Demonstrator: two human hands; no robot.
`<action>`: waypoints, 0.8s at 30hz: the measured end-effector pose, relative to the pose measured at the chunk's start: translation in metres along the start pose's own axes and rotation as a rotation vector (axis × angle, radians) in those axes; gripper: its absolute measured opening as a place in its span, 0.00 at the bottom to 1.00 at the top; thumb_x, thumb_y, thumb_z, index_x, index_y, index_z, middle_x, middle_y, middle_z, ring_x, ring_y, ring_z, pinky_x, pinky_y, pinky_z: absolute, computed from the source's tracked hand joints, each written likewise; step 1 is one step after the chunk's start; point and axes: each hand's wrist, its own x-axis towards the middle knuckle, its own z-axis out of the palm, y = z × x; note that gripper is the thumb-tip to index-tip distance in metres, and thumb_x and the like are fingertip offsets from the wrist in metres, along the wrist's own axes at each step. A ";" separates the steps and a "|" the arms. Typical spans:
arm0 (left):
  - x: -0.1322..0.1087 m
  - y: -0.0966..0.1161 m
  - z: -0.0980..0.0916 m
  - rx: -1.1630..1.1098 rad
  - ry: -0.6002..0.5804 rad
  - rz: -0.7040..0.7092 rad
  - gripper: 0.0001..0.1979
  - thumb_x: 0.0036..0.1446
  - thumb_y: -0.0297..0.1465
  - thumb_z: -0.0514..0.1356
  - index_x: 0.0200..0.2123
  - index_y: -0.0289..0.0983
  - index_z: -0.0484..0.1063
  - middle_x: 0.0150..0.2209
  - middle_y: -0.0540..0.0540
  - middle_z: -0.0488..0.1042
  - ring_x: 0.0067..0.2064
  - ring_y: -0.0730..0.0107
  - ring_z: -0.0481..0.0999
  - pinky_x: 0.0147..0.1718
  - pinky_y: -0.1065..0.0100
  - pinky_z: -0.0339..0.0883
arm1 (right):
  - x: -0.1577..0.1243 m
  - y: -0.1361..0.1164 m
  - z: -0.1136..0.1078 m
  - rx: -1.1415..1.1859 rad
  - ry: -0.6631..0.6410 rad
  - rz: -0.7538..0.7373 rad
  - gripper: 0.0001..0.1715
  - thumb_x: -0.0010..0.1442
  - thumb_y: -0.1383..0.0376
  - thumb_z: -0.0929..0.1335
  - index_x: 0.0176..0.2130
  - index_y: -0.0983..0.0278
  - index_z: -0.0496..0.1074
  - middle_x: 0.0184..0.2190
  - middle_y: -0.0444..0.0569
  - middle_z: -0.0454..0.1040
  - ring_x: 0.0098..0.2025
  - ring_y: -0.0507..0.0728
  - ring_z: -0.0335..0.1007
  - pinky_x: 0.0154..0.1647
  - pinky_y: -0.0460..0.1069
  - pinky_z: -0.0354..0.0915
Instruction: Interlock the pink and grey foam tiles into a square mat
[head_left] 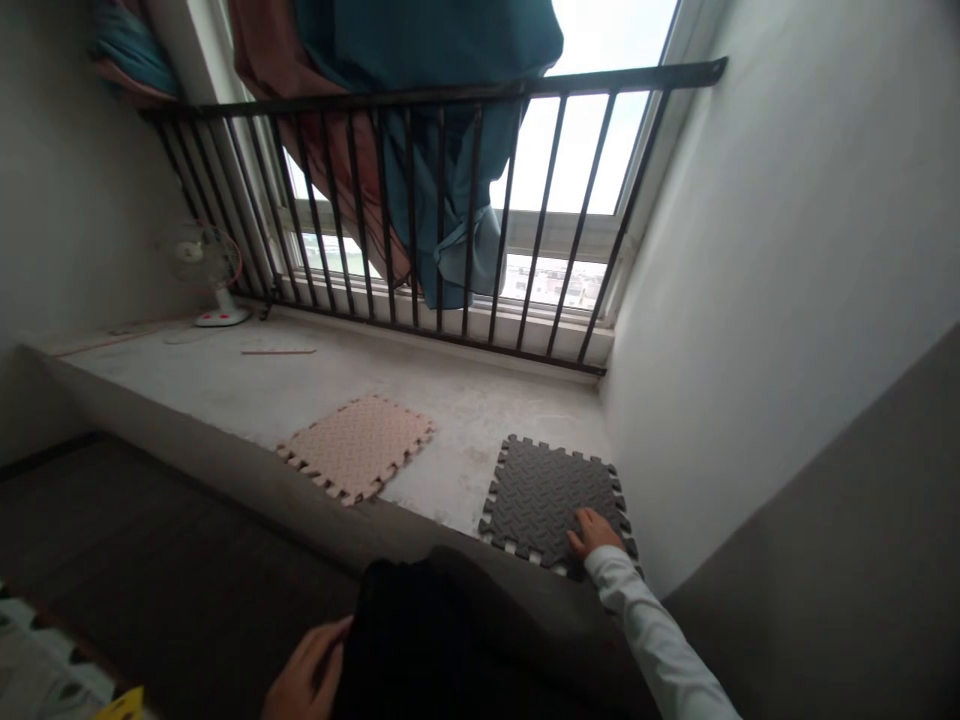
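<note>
My right hand (597,532) rests on the near right part of a dark grey foam mat tile (544,495) with a ridged surface and interlocking edges. Its fingers are slightly spread and the palm faces down. The tile lies flat on the pale ledge, close to the right wall. To its left is a pinkish-beige foam tile (360,445), apart from the grey one. At the bottom, my left hand (304,675) hangs beside my black clothing, loosely curved with its fingers apart and no object visible in it. The fingertips are partly hidden.
A dark metal railing (442,96) stands along the back of the ledge (465,400), before a window. Blue and pink cloth (442,45) hangs over it. A small fan (217,300) and a thin strip (277,352) are at left. Dark floor (150,560) lies below.
</note>
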 end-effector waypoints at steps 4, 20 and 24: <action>0.078 0.000 0.014 0.299 -0.099 0.088 0.16 0.50 0.30 0.46 0.39 0.35 0.69 0.40 0.43 0.70 0.43 0.68 0.67 0.45 0.69 0.61 | 0.029 0.006 0.008 -0.006 0.062 0.108 0.23 0.56 0.59 0.55 0.48 0.67 0.61 0.50 0.56 0.61 0.51 0.57 0.56 0.45 0.49 0.55; 0.202 0.025 0.050 0.904 -0.564 0.004 0.21 0.52 0.21 0.42 0.44 0.40 0.65 0.44 0.39 0.66 0.46 0.61 0.64 0.38 0.63 0.59 | 0.046 0.013 0.060 -0.071 0.414 0.215 0.19 0.53 0.59 0.57 0.43 0.61 0.66 0.48 0.52 0.65 0.49 0.57 0.58 0.45 0.52 0.54; 0.198 0.053 0.070 0.887 -0.647 0.077 0.20 0.53 0.21 0.40 0.45 0.33 0.64 0.44 0.36 0.66 0.46 0.60 0.64 0.40 0.61 0.59 | 0.042 0.012 0.056 -0.056 0.389 0.199 0.20 0.53 0.59 0.57 0.43 0.62 0.66 0.47 0.52 0.65 0.49 0.58 0.58 0.44 0.52 0.54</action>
